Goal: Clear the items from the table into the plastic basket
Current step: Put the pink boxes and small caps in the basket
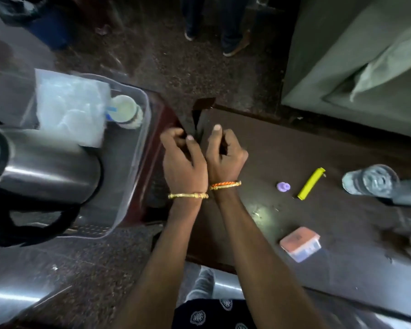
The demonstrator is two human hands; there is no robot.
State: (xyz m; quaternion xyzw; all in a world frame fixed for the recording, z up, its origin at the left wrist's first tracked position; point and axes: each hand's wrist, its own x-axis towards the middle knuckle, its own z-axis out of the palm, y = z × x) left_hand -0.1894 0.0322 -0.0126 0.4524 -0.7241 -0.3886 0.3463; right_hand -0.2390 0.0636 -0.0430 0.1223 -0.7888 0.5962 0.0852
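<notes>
Both my left hand (183, 155) and right hand (224, 153) pinch a dark flat wallet-like thing (197, 119), long axis upright, just right of the clear plastic basket (138, 148), left hand nearer it

Clear plastic basket (138, 148) sits left, already holding a steel flask (48, 162) and a white jar (126, 111). Yellow lighter (310, 184), purple cap (283, 187) and orange box (300, 243) lie on the dark table (294, 148).

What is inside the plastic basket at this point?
The plastic basket holds a steel flask, a clear plastic bag and a white-lidded jar. Anything beneath them is covered.
</notes>
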